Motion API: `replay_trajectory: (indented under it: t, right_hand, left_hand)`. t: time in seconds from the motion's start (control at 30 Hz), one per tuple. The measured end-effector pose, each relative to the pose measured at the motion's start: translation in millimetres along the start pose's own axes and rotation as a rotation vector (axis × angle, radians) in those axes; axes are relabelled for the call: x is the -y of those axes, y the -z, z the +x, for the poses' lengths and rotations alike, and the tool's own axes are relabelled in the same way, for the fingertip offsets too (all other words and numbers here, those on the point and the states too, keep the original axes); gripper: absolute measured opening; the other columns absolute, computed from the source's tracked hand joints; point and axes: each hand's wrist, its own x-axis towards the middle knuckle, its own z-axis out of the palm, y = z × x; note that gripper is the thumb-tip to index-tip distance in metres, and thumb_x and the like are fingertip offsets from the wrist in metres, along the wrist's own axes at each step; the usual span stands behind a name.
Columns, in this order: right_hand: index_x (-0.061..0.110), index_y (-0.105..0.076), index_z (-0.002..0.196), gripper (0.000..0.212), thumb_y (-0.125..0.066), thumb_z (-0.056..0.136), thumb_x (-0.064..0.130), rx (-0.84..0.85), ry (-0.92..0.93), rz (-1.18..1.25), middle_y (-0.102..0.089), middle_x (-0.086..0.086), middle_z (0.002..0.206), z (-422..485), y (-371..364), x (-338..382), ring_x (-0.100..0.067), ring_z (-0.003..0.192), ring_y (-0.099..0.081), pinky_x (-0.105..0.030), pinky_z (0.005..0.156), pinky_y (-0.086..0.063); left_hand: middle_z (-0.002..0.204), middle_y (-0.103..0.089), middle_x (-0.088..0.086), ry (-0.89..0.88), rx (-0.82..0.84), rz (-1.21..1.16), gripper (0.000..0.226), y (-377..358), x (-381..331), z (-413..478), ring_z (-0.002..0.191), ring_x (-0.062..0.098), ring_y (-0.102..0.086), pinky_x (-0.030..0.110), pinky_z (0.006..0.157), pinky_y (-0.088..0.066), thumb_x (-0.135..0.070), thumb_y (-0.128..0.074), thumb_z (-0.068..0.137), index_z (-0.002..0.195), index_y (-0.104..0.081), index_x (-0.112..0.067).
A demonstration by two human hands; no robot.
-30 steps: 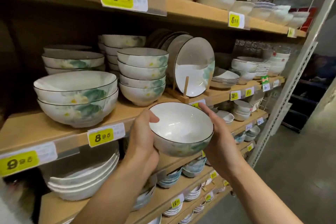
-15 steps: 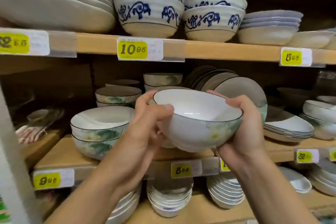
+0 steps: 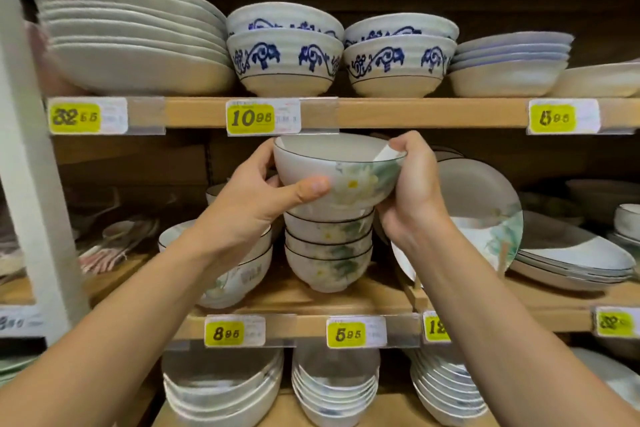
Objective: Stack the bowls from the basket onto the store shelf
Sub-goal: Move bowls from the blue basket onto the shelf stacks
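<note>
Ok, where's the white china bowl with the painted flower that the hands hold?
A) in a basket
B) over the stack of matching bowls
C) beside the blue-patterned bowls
B: the left hand and right hand grip the white flower-painted bowl directly over the stack of matching bowls on the middle wooden shelf, its base at the stack's top.

My left hand [image 3: 256, 199] cups the floral bowl [image 3: 346, 177] from nine o'clock, thumb across its wall; my right hand [image 3: 414, 191] grips its three o'clock rim, both forearms raised.
</note>
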Motion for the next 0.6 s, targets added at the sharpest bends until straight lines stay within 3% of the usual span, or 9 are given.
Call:
replay_trajectory:
  t: [0.13, 0.23, 0.33, 0.5, 0.6]
  right_hand:
    - [0.020, -0.053, 0.078, 0.021, -0.039, 0.088, 0.032, 0.005, 0.099, -0.057, -0.061, -0.002, 0.072, 17, -1, -7, -0.021, 0.079, -0.058, -0.034, 0.074, -0.043]
    - [0.021, -0.056, 0.079, 0.027, -0.036, 0.088, 0.038, -0.039, 0.171, -0.141, -0.062, -0.006, 0.085, 30, -1, -14, -0.023, 0.091, -0.057, -0.037, 0.081, -0.043]
    - [0.023, -0.055, 0.070, 0.030, -0.034, 0.077, 0.044, -0.157, 0.210, -0.288, -0.060, -0.006, 0.086, 40, -2, -19, -0.026, 0.092, -0.055, -0.040, 0.083, -0.043]
    - [0.021, -0.041, 0.058, 0.030, -0.028, 0.075, 0.042, -0.303, 0.247, -0.441, -0.050, 0.001, 0.068, 48, -3, -26, -0.021, 0.074, -0.045, -0.040, 0.076, -0.040]
    - [0.020, -0.053, 0.072, 0.039, -0.025, 0.074, 0.047, -0.323, 0.154, -0.478, -0.062, -0.006, 0.091, 49, -4, -32, -0.025, 0.090, -0.055, -0.043, 0.094, -0.046]
  left_hand:
    - [0.127, -0.065, 0.003, 0.017, 0.019, -0.054, 0.087, 11, 6, 13, 0.117, 0.016, -0.062, 0.026, 0.089, -0.054, -0.023, -0.080, 0.058, 0.137, -0.046, -0.008]
    - [0.121, -0.068, -0.001, 0.027, 0.045, 0.005, 0.078, 20, 15, 25, 0.113, 0.014, -0.064, 0.021, 0.082, -0.054, -0.022, -0.079, 0.060, 0.131, -0.049, -0.009]
    - [0.126, -0.066, 0.002, 0.046, 0.106, 0.081, 0.073, 30, 24, 34, 0.118, 0.016, -0.061, 0.026, 0.092, -0.052, -0.019, -0.080, 0.070, 0.135, -0.049, -0.012]
    - [0.128, -0.065, -0.002, 0.073, 0.129, 0.136, 0.078, 41, 32, 48, 0.120, 0.014, -0.059, 0.029, 0.101, -0.047, -0.027, -0.081, 0.067, 0.137, -0.049, -0.017]
    - [0.126, -0.066, -0.002, 0.137, 0.128, 0.136, 0.078, 44, 42, 51, 0.119, 0.014, -0.060, 0.037, 0.107, -0.042, -0.028, -0.082, 0.065, 0.135, -0.051, -0.018]
